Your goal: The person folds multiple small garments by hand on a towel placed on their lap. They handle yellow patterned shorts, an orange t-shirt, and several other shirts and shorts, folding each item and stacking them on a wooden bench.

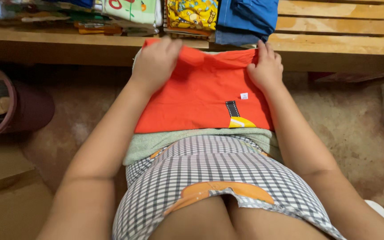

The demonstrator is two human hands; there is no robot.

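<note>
A long wooden bench [334,42] runs across the top of the scene, the landmark for everything below. Just under its front edge, an orange garment [201,98] lies spread flat on a pale green towel [156,144], which in turn rests on the lap of a person in a grey-and-white checked top [210,173]. At the bench's left end, down on the floor, stands a dark maroon bucket [18,106]. On the bench itself, directly above the orange garment, sit stacks of folded clothes: a blue pile [245,18], a yellow printed piece [191,14] to its left, and a white printed piece [132,10] further left. The left hand [155,60] is closed over the garment's upper left corner, pinching a fold of orange cloth right at the bench edge. The right hand [266,66] presses on the upper right corner, fingers curled onto the fabric, also against the bench edge.
</note>
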